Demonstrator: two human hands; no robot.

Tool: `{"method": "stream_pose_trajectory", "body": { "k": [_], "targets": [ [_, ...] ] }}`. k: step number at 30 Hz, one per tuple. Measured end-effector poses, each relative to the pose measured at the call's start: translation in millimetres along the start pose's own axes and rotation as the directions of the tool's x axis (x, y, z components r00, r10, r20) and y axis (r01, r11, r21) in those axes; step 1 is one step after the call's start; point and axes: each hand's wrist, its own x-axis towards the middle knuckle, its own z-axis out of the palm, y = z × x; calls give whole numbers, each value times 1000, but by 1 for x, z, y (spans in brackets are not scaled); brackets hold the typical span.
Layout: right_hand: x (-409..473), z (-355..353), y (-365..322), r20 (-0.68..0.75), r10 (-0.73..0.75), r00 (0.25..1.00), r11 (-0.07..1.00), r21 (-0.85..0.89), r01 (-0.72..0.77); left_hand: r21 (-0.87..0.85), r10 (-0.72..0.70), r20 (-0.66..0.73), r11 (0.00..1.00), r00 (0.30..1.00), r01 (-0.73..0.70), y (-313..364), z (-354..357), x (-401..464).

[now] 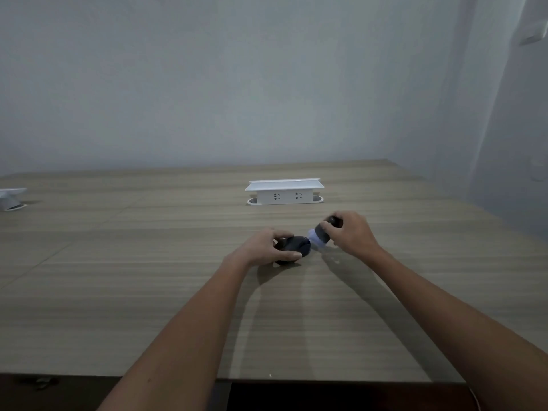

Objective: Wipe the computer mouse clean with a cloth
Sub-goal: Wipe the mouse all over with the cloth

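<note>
A dark computer mouse [295, 245] sits on the wooden table [148, 277], gripped from the left side by my left hand [267, 244]. My right hand [351, 232] holds a dark cylindrical object with a pale, whitish-blue end [318, 235]; that pale end touches the right side of the mouse. Whether the pale part is a cloth or a cleaning head is unclear. Both forearms reach in from the bottom of the view.
A white pop-up power socket box [284, 192] stands on the table just behind the hands. Another white fitting [10, 198] shows at the far left edge. Grey walls close the back and right. The table's near edge runs along the bottom.
</note>
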Motion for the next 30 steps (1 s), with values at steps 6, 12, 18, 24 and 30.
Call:
{"method": "stream_pose_trajectory", "body": {
  "k": [6,12,18,24,30],
  "targets": [
    [-5,-8,4,164,70,984,967,233,-107,2,19,4,1000,1000,-20,0,2,6],
    [-4,-13,10,117,97,988,978,175,-116,87,-31,97,996,995,23,1,-5,13],
    [-7,-5,12,57,95,994,995,27,-97,116,-50,159,993,986,32,6,-8,18],
    [-5,-6,17,143,162,976,974,137,-182,146,-69,182,988,981,42,6,-10,22],
    [-2,-9,11,101,147,984,979,126,-159,229,-23,239,973,971,-33,13,-11,23]
  ]
}}
